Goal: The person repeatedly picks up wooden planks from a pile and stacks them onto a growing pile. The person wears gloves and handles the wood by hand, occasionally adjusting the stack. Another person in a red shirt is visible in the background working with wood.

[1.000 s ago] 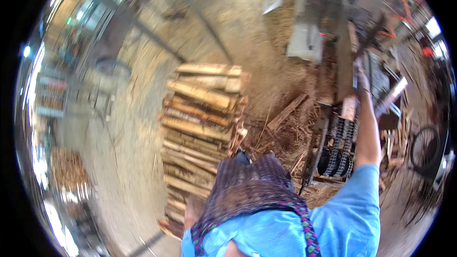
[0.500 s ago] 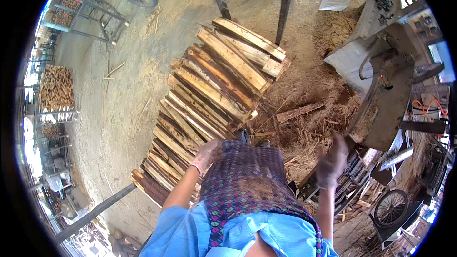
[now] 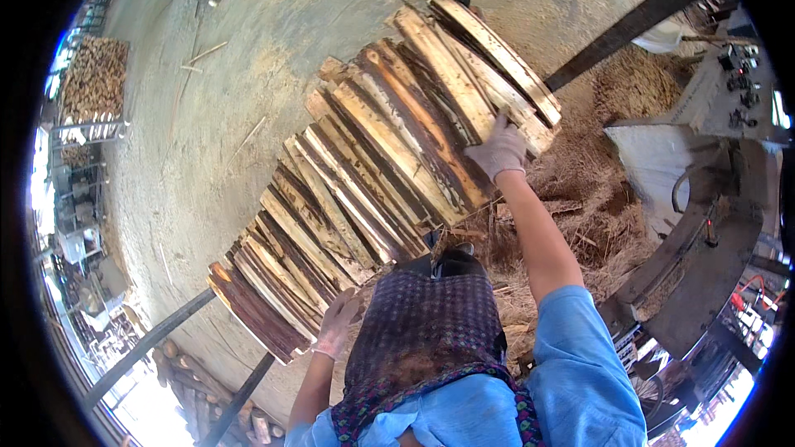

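Observation:
A long row of rough wooden slabs (image 3: 385, 141), many with bark on their edges, lies side by side in front of me, running from lower left to upper right. My right hand (image 3: 499, 149), in a pale glove, closes on the near end of a wooden slab (image 3: 447, 74) toward the row's right end, thumb on one side and fingers on the other. My left hand (image 3: 338, 323), also gloved, rests beside the near ends of the slabs at the lower left, with its fingers stretched out and holding nothing.
Dark metal bars (image 3: 638, 25) stick out around the row of slabs. Shavings and bark scraps (image 3: 580, 232) cover the ground to the right, beside a machine with a curved metal trough (image 3: 696, 273). Stacked wood (image 3: 95, 79) stands far left, and logs (image 3: 199, 401) lie at lower left.
My right hand has swung from beside the machine at right, up and left onto a slab's end. My left hand remains by the slabs. The view has shifted, with the row's right end nearer.

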Demonstrator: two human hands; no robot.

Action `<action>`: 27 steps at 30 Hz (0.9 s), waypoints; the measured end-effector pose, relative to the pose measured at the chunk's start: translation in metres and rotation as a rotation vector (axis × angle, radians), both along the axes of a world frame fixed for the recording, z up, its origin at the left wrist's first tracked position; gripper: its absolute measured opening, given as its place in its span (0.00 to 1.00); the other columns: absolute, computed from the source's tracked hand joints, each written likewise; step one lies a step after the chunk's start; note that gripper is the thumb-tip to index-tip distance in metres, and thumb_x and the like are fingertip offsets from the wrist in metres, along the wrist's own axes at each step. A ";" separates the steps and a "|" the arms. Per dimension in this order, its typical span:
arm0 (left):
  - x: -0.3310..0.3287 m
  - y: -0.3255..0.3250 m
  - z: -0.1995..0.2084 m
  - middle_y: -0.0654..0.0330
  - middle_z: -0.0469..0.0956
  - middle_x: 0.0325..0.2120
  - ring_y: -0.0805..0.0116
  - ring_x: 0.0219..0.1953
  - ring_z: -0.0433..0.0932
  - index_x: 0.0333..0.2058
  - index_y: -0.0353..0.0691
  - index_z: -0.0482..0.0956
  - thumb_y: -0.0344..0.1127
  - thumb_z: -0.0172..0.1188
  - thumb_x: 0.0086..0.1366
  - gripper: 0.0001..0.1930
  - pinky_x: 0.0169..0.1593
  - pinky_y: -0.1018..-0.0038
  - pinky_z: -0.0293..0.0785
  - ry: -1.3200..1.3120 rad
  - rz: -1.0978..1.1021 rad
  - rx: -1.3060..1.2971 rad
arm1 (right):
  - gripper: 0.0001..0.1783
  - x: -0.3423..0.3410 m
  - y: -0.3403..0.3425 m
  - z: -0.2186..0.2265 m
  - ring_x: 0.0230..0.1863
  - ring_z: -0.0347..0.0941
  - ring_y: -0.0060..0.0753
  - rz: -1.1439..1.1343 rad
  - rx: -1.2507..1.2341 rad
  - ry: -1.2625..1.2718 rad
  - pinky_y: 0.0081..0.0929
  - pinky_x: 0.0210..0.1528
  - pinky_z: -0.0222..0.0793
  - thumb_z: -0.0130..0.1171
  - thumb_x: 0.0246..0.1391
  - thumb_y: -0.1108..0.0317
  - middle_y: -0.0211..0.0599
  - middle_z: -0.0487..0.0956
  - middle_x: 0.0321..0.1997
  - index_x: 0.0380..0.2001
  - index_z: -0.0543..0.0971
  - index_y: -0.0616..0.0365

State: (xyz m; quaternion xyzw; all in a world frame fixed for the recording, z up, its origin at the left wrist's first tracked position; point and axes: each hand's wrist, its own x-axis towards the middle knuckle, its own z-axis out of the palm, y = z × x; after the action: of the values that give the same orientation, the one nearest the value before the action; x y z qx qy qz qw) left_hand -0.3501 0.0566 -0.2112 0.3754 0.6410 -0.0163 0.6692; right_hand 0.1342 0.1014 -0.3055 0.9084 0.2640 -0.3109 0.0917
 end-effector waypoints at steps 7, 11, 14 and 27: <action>0.014 0.008 -0.014 0.51 0.76 0.57 0.62 0.59 0.75 0.69 0.28 0.62 0.46 0.61 0.71 0.36 0.62 0.70 0.70 -0.086 -0.039 -0.047 | 0.62 0.033 -0.002 0.000 0.56 0.79 0.48 -0.011 0.047 0.120 0.41 0.60 0.75 0.70 0.50 0.44 0.57 0.78 0.57 0.76 0.46 0.58; 0.076 0.042 0.003 0.43 0.65 0.67 0.55 0.69 0.65 0.70 0.25 0.56 0.53 0.62 0.70 0.44 0.71 0.66 0.60 -0.175 -0.107 -0.051 | 0.54 0.046 -0.005 0.022 0.60 0.77 0.50 -0.019 0.038 0.336 0.38 0.63 0.72 0.69 0.50 0.47 0.62 0.79 0.56 0.70 0.58 0.72; 0.135 0.065 -0.002 0.39 0.57 0.71 0.51 0.73 0.59 0.71 0.26 0.53 0.58 0.62 0.68 0.48 0.74 0.64 0.56 -0.287 -0.206 -0.094 | 0.35 0.024 -0.046 0.018 0.40 0.81 0.44 -0.216 0.413 0.460 0.40 0.45 0.80 0.66 0.50 0.51 0.53 0.83 0.44 0.51 0.74 0.71; 0.271 0.029 -0.006 0.58 0.80 0.44 0.65 0.45 0.82 0.58 0.34 0.71 0.51 0.77 0.56 0.39 0.50 0.68 0.82 -0.729 -0.044 -0.250 | 0.44 -0.160 -0.207 0.115 0.49 0.72 0.25 -0.665 0.874 1.195 0.27 0.55 0.70 0.71 0.44 0.56 0.31 0.78 0.49 0.64 0.70 0.64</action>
State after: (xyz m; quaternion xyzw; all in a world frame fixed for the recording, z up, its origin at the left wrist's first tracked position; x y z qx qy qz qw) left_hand -0.0793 0.0854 -0.2173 0.2860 0.3459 0.0258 0.8932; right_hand -0.0256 -0.1061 -0.1904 0.5738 0.0819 -0.6233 -0.5249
